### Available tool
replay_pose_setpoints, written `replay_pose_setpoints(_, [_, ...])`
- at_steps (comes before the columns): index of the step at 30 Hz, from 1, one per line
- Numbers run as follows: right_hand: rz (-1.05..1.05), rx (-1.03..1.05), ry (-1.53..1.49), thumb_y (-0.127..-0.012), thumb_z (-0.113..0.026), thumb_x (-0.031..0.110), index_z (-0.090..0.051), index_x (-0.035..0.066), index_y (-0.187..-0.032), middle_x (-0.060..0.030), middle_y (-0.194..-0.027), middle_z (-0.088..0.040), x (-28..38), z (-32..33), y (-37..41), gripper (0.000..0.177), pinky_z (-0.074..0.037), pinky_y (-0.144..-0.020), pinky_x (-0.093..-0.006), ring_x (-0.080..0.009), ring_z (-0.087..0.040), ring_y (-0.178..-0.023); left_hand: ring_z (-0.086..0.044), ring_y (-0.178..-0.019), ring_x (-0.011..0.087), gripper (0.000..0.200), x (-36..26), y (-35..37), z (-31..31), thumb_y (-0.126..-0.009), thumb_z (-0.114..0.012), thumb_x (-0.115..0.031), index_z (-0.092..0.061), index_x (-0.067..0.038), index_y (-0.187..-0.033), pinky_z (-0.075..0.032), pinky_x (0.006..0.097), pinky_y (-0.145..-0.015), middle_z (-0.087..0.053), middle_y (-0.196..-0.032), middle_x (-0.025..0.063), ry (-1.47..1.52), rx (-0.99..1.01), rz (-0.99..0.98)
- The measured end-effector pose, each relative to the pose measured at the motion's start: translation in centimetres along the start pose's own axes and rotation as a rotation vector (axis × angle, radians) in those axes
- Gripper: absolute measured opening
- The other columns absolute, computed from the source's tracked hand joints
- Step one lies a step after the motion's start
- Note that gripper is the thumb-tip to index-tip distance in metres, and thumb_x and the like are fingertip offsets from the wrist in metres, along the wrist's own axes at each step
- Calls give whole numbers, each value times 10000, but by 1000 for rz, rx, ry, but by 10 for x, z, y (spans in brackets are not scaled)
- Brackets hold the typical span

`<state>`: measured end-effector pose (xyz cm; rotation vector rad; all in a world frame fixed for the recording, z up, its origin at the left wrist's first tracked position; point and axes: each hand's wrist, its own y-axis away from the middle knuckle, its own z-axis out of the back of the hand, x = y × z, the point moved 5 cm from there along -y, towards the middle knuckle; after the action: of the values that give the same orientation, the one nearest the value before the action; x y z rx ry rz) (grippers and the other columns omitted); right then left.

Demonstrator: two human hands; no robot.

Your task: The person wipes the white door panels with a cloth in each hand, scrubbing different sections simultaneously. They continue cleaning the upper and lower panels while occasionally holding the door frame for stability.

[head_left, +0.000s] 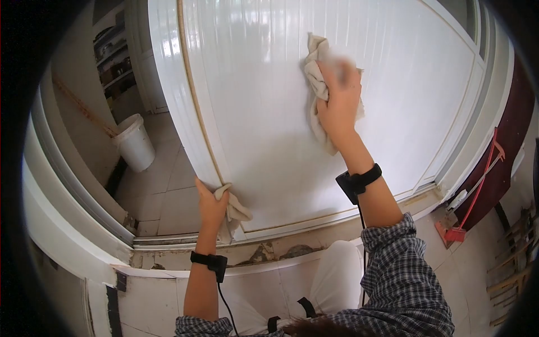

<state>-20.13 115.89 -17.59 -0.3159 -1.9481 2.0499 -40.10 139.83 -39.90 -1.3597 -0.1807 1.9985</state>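
Observation:
A white door panel [269, 140] fills the middle of the view. Against its upper part my right hand [341, 104] presses a crumpled beige cloth [317, 84], fingers closed on it; the fingertips are partly blurred. Lower down, my left hand [212, 203] wraps round the door's left edge and grips a second beige cloth [238, 210], which hangs over the panel side near the bottom corner. The fingers of that hand behind the edge are partly hidden.
Left of the door, an opening shows a white bucket [136, 147] with a long stick and shelves [115, 59] behind. A worn door sill [281, 253] runs below. At right stand a red broom and dustpan [452, 233], a dark red cloth and wooden stools [514, 264].

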Motion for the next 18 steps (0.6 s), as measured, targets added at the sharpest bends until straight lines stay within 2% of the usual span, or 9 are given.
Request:
replay_pose_setpoints(3, [60, 60, 90, -637, -671, 51, -616, 178, -1093, -84, -1190, -462, 6, 0, -3, 477, -347, -853, -420, -286, -421, -1091, -529, -1054, 448, 923, 3, 0, 0, -746, -665, -167, -49, 30, -1405, -441, 435, -883, -469, -1191, 337, -9, -5, -16])
replay_pose_setpoints(6, [-1, 150, 96, -650, -615, 10, -614, 150, -1115, -95, -1244, -424, 10, 1, -1, 486, -324, -904, -410, -298, -413, -1107, -542, -1028, 448, 924, 10, -1, -4, -745, -664, -167, -46, 23, -1406, -450, 436, -862, -478, -1176, 335, 36, -4, -26])
replay_pose_setpoints(10, [45, 120, 128, -645, -629, 33, -596, 143, -1147, -83, -1244, -423, 13, 0, -1, 514, -325, -893, -415, -295, -410, -1101, -555, -999, 447, 927, 10, -2, -3, -747, -660, -166, -35, 9, -1409, -456, 439, -843, -485, -1164, 331, 63, 44, 24])
replay_pose_setpoints(13, [34, 123, 132, -643, -636, 46, -586, 141, -1161, -81, -1243, -424, 13, -2, -3, 529, -325, -887, -414, -294, -410, -1096, -586, -984, 372, 864, 8, -2, -3, -795, -618, -108, -13, -8, -1405, -477, 401, -829, -506, -1148, 310, -30, 0, -73])
replay_pose_setpoints(16, [35, 132, 118, -640, -648, 61, -584, 132, -1151, -80, -1228, -436, 12, -3, 1, 519, -328, -874, -419, -292, -409, -1094, -592, -973, 373, 862, 13, -2, -5, -793, -624, -118, -24, 1, -1400, -483, 398, -817, -513, -1139, 311, -1, 16, -34])
replay_pose_setpoints(18, [51, 144, 113, -644, -670, 89, -582, 125, -1133, -77, -1210, -449, 12, -3, 12, 498, -336, -849, -430, -290, -410, -1089, -595, -971, 375, 861, 11, -1, -4, -793, -625, -124, -26, 4, -1399, -487, 398, -811, -514, -1137, 315, -46, -23, -97])
